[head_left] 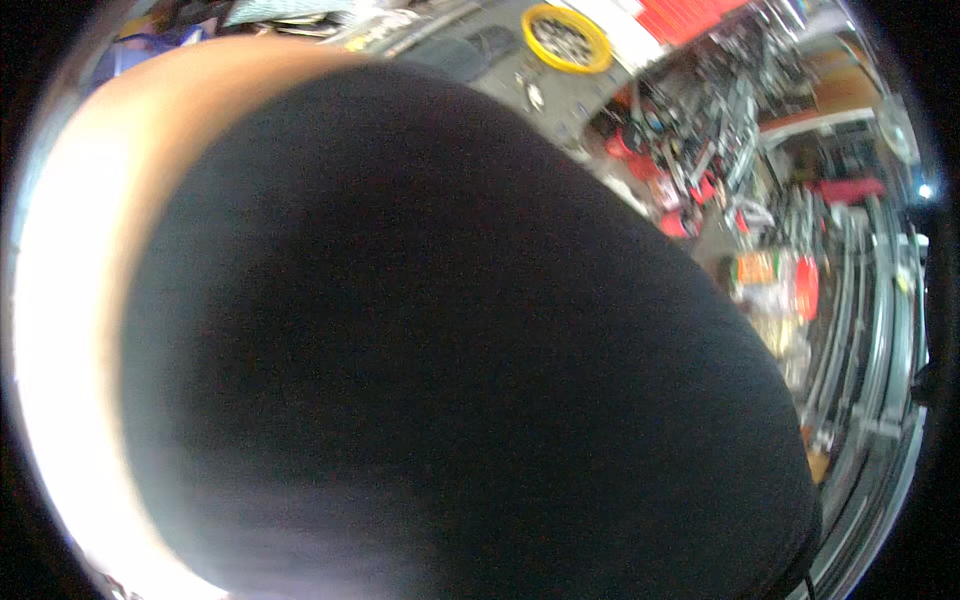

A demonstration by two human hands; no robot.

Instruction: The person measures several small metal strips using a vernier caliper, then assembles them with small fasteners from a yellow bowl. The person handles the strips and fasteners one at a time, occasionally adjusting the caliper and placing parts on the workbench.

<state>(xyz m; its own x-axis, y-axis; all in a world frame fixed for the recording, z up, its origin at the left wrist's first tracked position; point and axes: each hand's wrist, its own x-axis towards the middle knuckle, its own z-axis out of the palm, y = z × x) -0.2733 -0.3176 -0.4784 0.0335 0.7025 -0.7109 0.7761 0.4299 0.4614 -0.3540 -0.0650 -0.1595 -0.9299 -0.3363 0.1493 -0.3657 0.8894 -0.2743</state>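
Observation:
A black sleeve (460,320) fills most of the head view, very close and blurred. Along its left side runs a band of bare skin (200,110), overexposed white lower down. Which arm this is I cannot tell. Neither of my hands shows, and whatever they hold or touch is hidden. Beyond the sleeve, a yellow round tray (607,55) of small metal parts rests on a grey surface (505,85).
A pile of metal parts and tools (715,120) lies at the upper right, with several red pieces among it. Below it is a clear jar with a red lid (806,288). Long metal bars (870,330) line the right edge. A red and white sheet (680,18) lies at the top.

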